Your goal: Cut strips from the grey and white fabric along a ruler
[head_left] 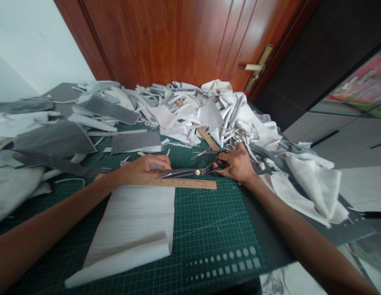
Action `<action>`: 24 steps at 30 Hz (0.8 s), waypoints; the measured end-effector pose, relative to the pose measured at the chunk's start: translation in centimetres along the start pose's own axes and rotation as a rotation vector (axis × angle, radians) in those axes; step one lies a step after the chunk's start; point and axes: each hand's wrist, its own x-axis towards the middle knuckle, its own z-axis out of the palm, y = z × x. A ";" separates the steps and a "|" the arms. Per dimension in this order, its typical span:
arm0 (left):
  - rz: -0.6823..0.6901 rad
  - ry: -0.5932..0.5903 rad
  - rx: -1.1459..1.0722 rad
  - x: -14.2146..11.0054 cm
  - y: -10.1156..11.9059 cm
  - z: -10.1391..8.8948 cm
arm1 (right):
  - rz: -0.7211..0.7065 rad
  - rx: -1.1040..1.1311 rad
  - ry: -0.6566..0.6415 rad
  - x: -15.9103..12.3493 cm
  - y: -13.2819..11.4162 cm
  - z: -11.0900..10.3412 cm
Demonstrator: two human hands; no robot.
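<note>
The person's left hand (143, 171) sits curled, palm down, over a wooden ruler (187, 184), its fingers bent and pressing rather than spread. The right hand (236, 163) has its fingers (230, 153) closed around the looped handles of black tailor's shears (190, 172), whose blades look nearly closed and run along the ruler's far edge, their tips just short of the left fingertips. Directly below those fingers, the ruler lies across a sheet of pale striped fabric (131, 217) on a green cutting mat (215, 221). Just beyond the left fingers is a grey fabric piece (136, 141). Past the right fingers, a heap of white and grey offcuts (202, 114) rises against a wooden door (165, 37), with a second ruler (205, 137) partly buried in it.
</note>
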 end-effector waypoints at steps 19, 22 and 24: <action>0.073 0.013 -0.010 0.0 -1.3 -0.2 | -0.053 0.007 0.084 -0.1 0.2 0.4; 0.083 0.019 -0.008 0.0 -1.3 -0.2 | -0.051 0.009 0.083 -0.1 0.2 0.4; 0.085 0.019 -0.005 0.1 -1.4 -0.2 | -0.044 0.007 0.076 -0.1 0.2 0.3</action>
